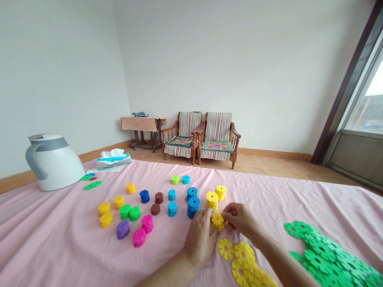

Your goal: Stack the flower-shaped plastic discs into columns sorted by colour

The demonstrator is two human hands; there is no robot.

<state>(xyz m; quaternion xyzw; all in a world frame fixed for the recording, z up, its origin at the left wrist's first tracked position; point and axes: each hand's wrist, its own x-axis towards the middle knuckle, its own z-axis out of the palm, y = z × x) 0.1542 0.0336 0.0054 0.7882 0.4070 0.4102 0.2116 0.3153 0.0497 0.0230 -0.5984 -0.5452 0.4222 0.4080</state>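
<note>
Between my two hands is a small stack of yellow notched discs. My left hand grips its left side, with the fingers partly hidden behind the wrist and thumb. At the right side of the same stack, my right hand pinches the edge with thumb and fingertips. Just beyond stand two yellow stacks, a nearer one and a farther one. Loose yellow discs lie spread below my right forearm. Blue disc stacks stand close to the left hand.
Several short stacks in other colours, such as pink, purple and green, stand on the pink cloth. A pile of green discs lies at the right. A white jug and a tissue box are at the left.
</note>
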